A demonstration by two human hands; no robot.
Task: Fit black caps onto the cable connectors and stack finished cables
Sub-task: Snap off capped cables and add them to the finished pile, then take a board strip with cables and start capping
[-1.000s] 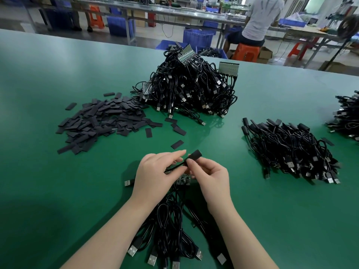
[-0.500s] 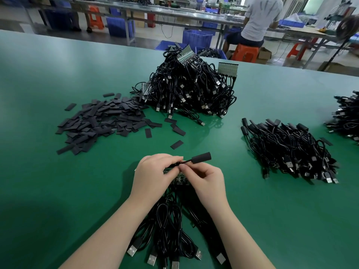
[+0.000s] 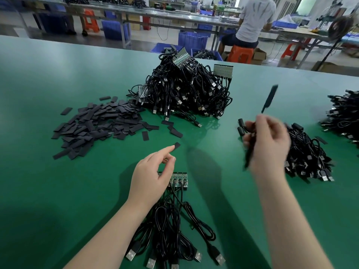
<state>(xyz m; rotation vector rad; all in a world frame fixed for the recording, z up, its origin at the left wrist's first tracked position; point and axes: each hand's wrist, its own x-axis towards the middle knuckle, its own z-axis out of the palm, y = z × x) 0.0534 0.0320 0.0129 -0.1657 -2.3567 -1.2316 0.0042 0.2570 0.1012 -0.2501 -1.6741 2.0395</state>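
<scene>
My right hand [image 3: 268,144] grips a black cable whose capped connector [image 3: 270,97] sticks up above the fist; it is motion-blurred and hovers at the left side of the pile of capped cables [image 3: 308,154]. With its index finger stretched out, my left hand [image 3: 153,175] touches a loose black cap [image 3: 177,146] on the green table [image 3: 48,191]. Just below that hand lies a row of bare green connector boards [image 3: 180,179], and their cables [image 3: 171,235] trail toward me and end in USB plugs.
A heap of flat black caps [image 3: 97,126] lies at the left. A tall tangle of uncapped cables [image 3: 184,90] sits at the back centre, and another cable pile [image 3: 343,115] at the far right edge. A seated person [image 3: 254,20] works beyond the table.
My hands have parted. The right one swung right with the capped cable toward the capped pile. The left one let go of it and reached forward to a loose cap.
</scene>
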